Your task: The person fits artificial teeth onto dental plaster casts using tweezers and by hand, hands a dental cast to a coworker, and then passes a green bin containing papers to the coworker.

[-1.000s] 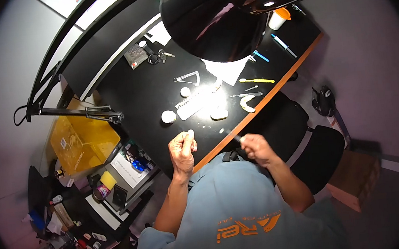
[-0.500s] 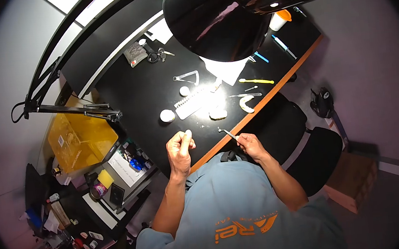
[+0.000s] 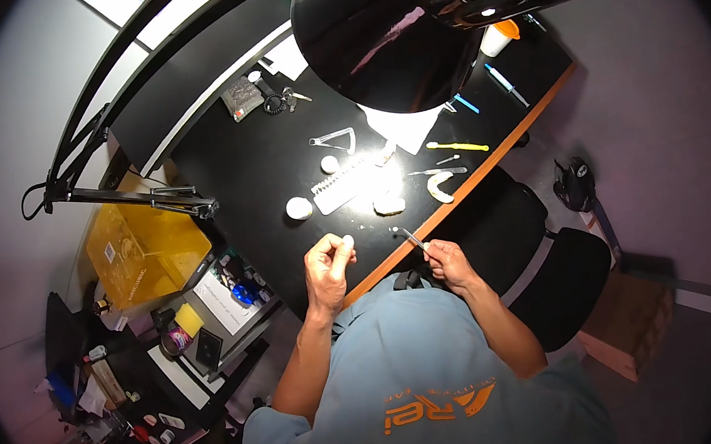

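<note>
My left hand (image 3: 328,270) is closed over the front edge of the black desk, thumb pressed to the bent fingers; whatever it may hold is too small to make out. In my right hand (image 3: 448,262) is a thin metal tool (image 3: 409,236), its bent tip pointing up and left over the desk. Beyond the hands, a pale cast block (image 3: 389,205) and a U-shaped dental piece (image 3: 439,187) lie under the bright light. A white tray (image 3: 334,196) with a toothed edge and a white jar (image 3: 298,208) stand to the left.
A black lamp (image 3: 389,45) hangs over the desk's far side. A yellow toothbrush (image 3: 458,146), a clear caliper-like frame (image 3: 335,141) and an orange-lidded cup (image 3: 498,37) are on the desk. Left is a yellow bin (image 3: 142,253); right, a black chair (image 3: 553,288).
My left hand has shifted slightly to the right, towards the tool. My right hand has moved very slightly right with the tool still in it.
</note>
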Available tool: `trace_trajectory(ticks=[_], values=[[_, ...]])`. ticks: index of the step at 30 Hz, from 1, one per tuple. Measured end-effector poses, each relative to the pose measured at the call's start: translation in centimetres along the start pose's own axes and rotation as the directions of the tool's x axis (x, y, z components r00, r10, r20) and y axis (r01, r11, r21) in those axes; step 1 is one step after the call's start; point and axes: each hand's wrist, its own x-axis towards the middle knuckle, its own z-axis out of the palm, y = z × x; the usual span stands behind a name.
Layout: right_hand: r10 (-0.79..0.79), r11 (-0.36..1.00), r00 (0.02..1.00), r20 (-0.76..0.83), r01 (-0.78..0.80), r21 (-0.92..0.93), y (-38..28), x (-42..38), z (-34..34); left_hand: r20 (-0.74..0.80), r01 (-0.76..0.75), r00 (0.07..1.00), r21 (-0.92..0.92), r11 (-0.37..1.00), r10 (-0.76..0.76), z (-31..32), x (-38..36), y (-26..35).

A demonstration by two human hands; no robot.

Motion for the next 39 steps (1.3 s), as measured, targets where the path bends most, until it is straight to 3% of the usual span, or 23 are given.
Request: trace_trajectory(ticks=[3, 8, 16, 22, 28, 34, 39], values=[[-0.04, 0.975, 0.981, 0.188, -0.003, 0.221, -1.6, -1.7, 1.1, 0.028, -0.022, 0.999, 0.142, 0.99, 0.018, 0.8, -0.5, 0.6], [-0.097, 0.945, 0.933, 0.347, -0.023, 0.326, -4.1, -4.8, 4.3, 0.141, -0.269, 0.962, 0.327, 0.906, 0.235, 2.7, -0.5, 2.4], [-0.092, 0.941, 0.899, 0.428, -0.062, 0.333, -4.9, -6.6, 6.2, 0.261, -0.403, 0.905, 0.282, 0.871, 0.335, 3.8, -0.6, 4.7], [-0.083, 0.947, 0.902, 0.423, -0.06, 0.315, -5.0, -6.7, 6.4, 0.276, -0.382, 0.907, 0.221, 0.897, 0.318, 3.6, -1.1, 6.2], [-0.138, 0.978, 0.913, 0.383, 0.066, 0.196, -4.9, -6.4, 6.2, 0.255, 0.001, 0.967, -0.047, 0.999, 0.011, 3.4, -1.5, 5.8], [-0.168, 0.978, 0.913, 0.372, 0.107, 0.179, -5.6, -6.6, 6.3, 0.279, 0.052, 0.96, -0.224, 0.973, 0.013, 2.6, -0.8, 4.7], [-0.17, 0.98, 0.909, 0.382, 0.114, 0.164, -5.7, -6.6, 6.6, 0.258, 0.062, 0.966, -0.197, 0.979, -0.009, 3.0, -1.2, 5.3]])
